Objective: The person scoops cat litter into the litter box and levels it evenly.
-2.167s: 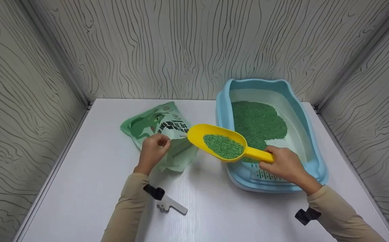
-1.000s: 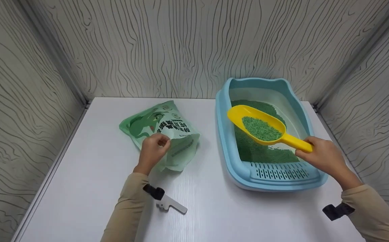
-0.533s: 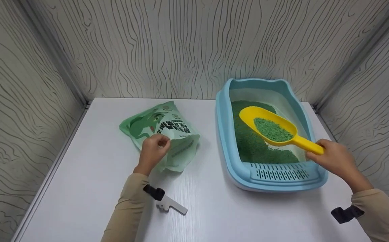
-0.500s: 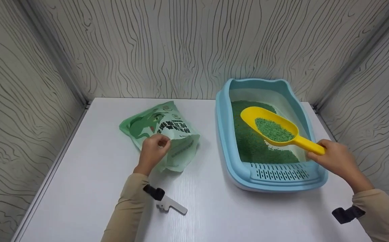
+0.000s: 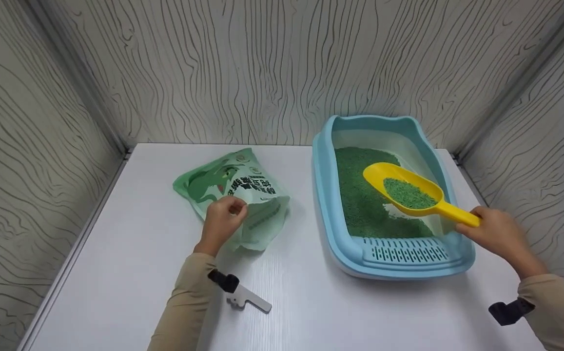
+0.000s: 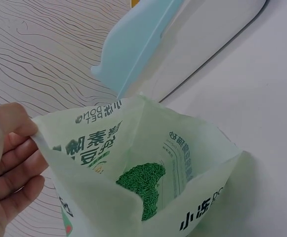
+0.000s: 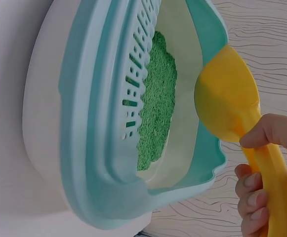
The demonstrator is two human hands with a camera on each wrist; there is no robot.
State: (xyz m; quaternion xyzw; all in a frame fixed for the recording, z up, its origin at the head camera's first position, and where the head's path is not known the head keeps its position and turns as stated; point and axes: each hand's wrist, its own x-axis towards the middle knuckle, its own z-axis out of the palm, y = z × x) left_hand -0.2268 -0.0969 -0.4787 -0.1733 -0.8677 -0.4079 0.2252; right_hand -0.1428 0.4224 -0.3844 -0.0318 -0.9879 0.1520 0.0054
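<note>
My right hand (image 5: 498, 233) grips the handle of a yellow scoop (image 5: 430, 184), which is loaded with green pellets and held over the blue litter box (image 5: 328, 214). Green litter (image 5: 364, 200) covers much of the box floor, with a pale bare patch showing toward the right. On the left, my left hand (image 5: 221, 222) pinches the edge of a pale green litter bag (image 5: 262, 219), keeping its mouth apart. Looking into that bag from the left wrist, I see more green pellets (image 6: 144, 185) inside. In the right wrist view, the scoop's underside (image 7: 227, 94) faces the camera.
A small grey-white tool with a flat handle (image 5: 255, 300) lies on the white table (image 5: 306, 312), partly behind the left wrist. Wood-grain panels (image 5: 243, 73) enclose the table at the back and both sides. The box stands near the back right.
My right hand has carried the loaded scoop from beside the bag rightward over the litter box, drifting slightly right and nearer lately. My left hand stays at the bag's edge.
</note>
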